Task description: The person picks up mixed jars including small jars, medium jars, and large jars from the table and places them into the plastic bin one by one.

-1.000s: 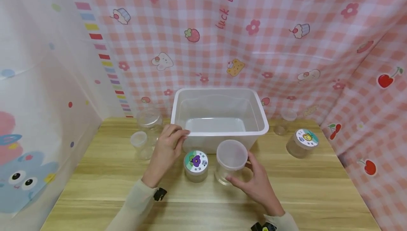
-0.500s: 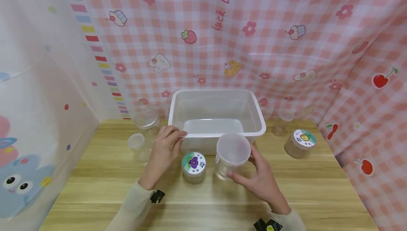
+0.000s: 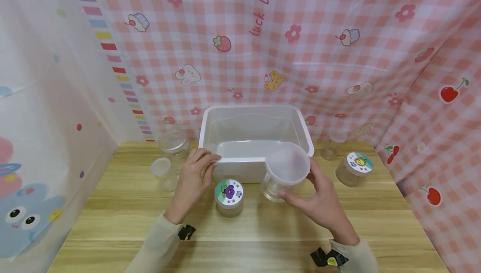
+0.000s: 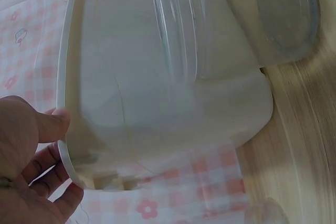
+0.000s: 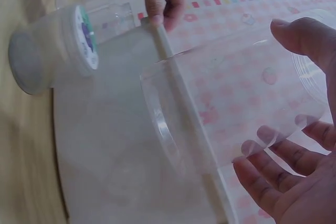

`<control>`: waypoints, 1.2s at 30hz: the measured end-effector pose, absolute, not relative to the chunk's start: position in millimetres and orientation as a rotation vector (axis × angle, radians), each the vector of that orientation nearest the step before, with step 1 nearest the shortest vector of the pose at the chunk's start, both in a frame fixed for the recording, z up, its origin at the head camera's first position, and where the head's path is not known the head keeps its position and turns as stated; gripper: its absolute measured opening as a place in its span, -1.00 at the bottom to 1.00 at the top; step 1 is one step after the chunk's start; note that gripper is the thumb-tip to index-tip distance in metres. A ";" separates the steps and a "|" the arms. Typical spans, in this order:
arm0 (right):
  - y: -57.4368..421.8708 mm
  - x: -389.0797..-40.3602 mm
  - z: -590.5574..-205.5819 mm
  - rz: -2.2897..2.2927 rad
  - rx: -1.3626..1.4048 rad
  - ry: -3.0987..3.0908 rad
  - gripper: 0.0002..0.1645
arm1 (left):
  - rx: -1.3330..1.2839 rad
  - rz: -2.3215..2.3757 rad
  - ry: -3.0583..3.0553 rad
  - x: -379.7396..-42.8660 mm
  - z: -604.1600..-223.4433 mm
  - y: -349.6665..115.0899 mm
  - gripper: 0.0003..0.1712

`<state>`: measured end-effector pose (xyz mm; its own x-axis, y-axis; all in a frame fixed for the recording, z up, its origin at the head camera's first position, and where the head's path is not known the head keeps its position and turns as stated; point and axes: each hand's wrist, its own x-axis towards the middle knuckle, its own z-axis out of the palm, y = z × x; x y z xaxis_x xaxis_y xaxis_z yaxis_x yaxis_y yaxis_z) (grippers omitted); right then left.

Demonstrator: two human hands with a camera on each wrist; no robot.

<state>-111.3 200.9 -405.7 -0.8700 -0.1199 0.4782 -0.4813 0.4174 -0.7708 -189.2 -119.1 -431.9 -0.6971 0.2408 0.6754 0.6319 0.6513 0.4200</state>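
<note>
A white plastic bin (image 3: pixel 240 172) stands against the cloth at the back of the table. My left hand (image 3: pixel 193 181) pinches its rim near the front left corner; thumb and fingers straddle the edge in the left wrist view. My right hand (image 3: pixel 327 202) grips a clear lidded jar (image 3: pixel 287 164) around its side, raised before the bin's front right. In the right wrist view the jar (image 5: pixel 226 108) is see-through and tilted, with the thumb on one side and fingers on the other. Between my hands stands a jar (image 3: pixel 229 198) with a purple-flower label on its lid.
At the left, a small clear jar (image 3: pixel 162 169) and a bigger clear jar (image 3: pixel 173 143) stand by the bin. To the right are a slim clear jar (image 3: pixel 332 145) and a jar with a yellow-flower label (image 3: pixel 355 169). Wooden tabletop (image 3: pixel 240 243) extends in front.
My right hand has lifted the clear jar off the table, moving it up and to the right toward the bin. The left hand keeps its place on the rim.
</note>
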 end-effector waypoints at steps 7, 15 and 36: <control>204.8 -115.8 -394.8 1.433 0.545 -2.285 0.14 | -0.672 -0.877 -2.289 -188.0 -431.4 -119.1 -0.81; 207.8 -122.6 -379.3 1.407 0.586 -2.248 0.20 | -0.671 -0.875 -2.283 -188.2 -432.4 -119.8 -0.80; 219.8 -158.1 -340.8 1.226 0.443 -2.366 0.12 | -0.663 -0.884 -2.295 -187.9 -431.3 -118.6 -0.81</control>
<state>-158.1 219.8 -340.8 -0.8534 -0.0798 0.5151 -0.4668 0.5568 -0.6871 -187.9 -118.6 -431.3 -0.7046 0.2347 0.6697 0.6233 0.6558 0.4260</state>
